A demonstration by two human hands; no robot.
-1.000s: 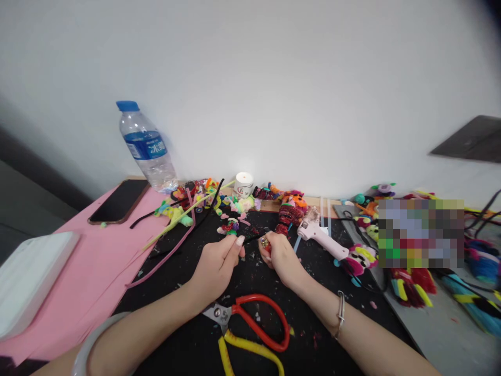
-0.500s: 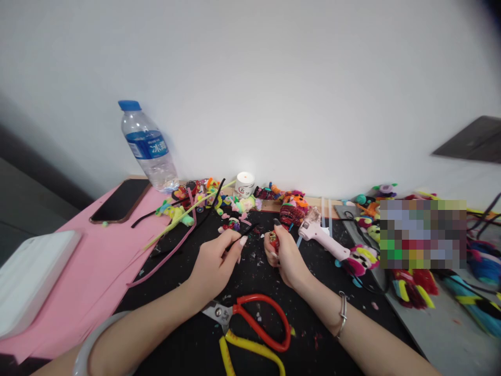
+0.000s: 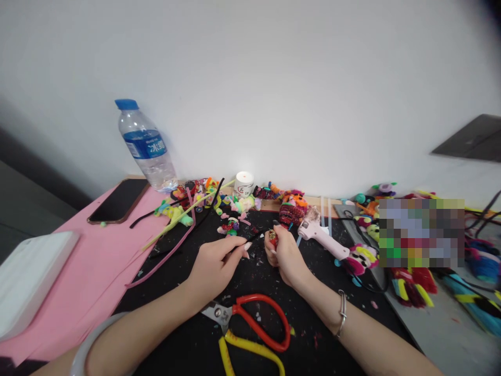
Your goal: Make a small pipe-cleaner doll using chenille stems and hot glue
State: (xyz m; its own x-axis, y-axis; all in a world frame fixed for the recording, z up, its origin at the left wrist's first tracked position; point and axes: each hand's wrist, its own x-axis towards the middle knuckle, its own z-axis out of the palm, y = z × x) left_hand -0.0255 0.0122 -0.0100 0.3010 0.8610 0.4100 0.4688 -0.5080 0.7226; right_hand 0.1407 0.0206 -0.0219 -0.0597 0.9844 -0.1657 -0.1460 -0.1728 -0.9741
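Between its thumb and fingertips my left hand (image 3: 219,263) pinches a thin black chenille stem (image 3: 257,236), whose free end points toward my right hand. My right hand (image 3: 287,258) is closed round a red lighter (image 3: 273,238) with a gold-coloured metal top, thumb at the upper end. I cannot make out a flame. The stem's tip is close to the lighter's top. Below both hands, scissors (image 3: 245,326) with one red and one yellow handle lie on the black mat, blades partly behind my left wrist. A small colourful chenille figure (image 3: 230,225) lies just beyond my left hand.
A pale pink glue gun (image 3: 323,237) lies right of my right hand. Along the wall stand a white paper cup (image 3: 244,184), several chenille figures (image 3: 291,206) and a water bottle (image 3: 144,149). A phone (image 3: 118,201) and white box (image 3: 35,282) rest on pink paper (image 3: 90,266).
The black stem now reaches further out from my left fingertips, its end nearer the lighter. My left fingers have shifted slightly right. My right hand stays nearly in place.
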